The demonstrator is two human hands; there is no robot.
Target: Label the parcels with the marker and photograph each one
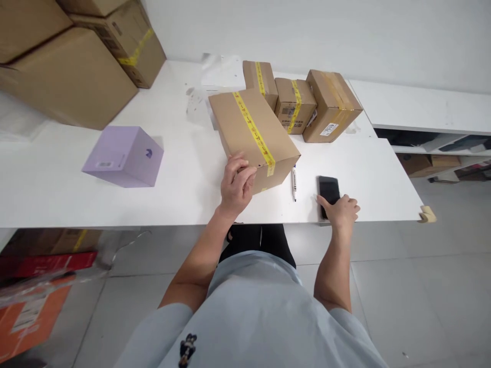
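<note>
My left hand (238,186) rests on the near left edge of a brown cardboard box (255,130), its fingers bent over the top edge. Yellow printed tape runs across the box lid. My right hand (340,210) is at a black phone (329,191) near the table's front edge, with the thumb on one side of it and the other fingers bent to the right. Between the box and the phone lies a white marker (293,184). A lilac box (125,156) stands to the left.
Three smaller taped boxes (332,107) stand behind to the right. Large cartons (72,76) fill the back left. Papers (222,71) lie near the wall. Shelves (433,148) are at the right, and an orange box (34,317) is below left. The white table (184,199) ends just before my body.
</note>
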